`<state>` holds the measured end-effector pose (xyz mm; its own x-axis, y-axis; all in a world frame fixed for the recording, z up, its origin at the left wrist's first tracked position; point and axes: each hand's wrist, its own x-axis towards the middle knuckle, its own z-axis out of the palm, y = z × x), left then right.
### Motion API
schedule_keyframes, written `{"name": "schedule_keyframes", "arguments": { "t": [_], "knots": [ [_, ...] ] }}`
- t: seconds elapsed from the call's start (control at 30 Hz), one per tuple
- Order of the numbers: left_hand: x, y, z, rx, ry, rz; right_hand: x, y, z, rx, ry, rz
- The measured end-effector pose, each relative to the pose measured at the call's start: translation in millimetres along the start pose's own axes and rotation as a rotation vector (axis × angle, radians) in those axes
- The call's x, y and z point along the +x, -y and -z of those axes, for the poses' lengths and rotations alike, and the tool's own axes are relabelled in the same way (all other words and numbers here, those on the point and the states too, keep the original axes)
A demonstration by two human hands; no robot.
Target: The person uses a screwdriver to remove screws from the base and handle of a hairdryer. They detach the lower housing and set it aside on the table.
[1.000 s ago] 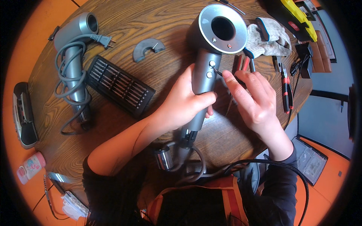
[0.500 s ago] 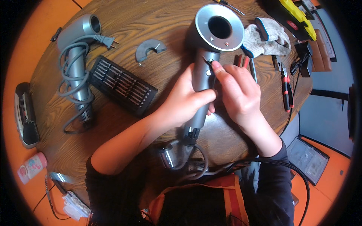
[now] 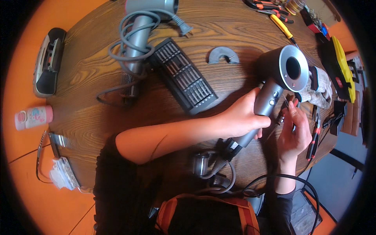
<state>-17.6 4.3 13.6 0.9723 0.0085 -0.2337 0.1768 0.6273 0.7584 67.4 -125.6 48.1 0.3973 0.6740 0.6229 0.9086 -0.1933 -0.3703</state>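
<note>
While my left hand (image 3: 239, 119) clamps the grey cylindrical hair dryer's (image 3: 274, 88) still-assembled handle, my right hand (image 3: 293, 131) beside it pinches thin tweezers (image 3: 282, 111).

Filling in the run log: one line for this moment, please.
left hand: grips dryer handle | right hand: holds thin tool beside handle | bit case: on table

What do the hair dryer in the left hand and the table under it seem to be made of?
Hair dryer: probably plastic with a satin grey, metal-like finish; it shows soft highlights and a brighter ring at the head. Table: wood or wood-look laminate, brown with clear curved grain lines. The left hand grips the handle.
</note>
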Motion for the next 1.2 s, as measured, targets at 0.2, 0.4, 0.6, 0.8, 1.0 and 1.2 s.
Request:
{"name": "schedule_keyframes", "arguments": {
  "t": [0.2, 0.4, 0.6, 0.8, 1.0, 1.2],
  "knots": [
    [0, 2, -1, -0.011, -0.019, -0.027, -1, 0, 11, 0.002, 0.045, -0.064],
    [3, 5, 0, 0.000, -0.027, -0.015, -2, -2, 30, 0.139, 0.188, -0.250],
    [0, 1, -1, -0.022, -0.027, 0.011, -3, -1, 27, 0.130, 0.215, -0.177],
    [0, -3, -1, -0.029, -0.026, 0.046, -2, -7, 21, 0.082, 0.266, -0.044],
    [-1, -5, -2, -0.013, -0.041, 0.062, 3, -6, 24, -0.025, 0.325, 0.078],
    [1, 0, -4, 0.065, -0.092, 0.028, 0, 0, 24, -0.283, 0.304, 0.271]
  ]
}}
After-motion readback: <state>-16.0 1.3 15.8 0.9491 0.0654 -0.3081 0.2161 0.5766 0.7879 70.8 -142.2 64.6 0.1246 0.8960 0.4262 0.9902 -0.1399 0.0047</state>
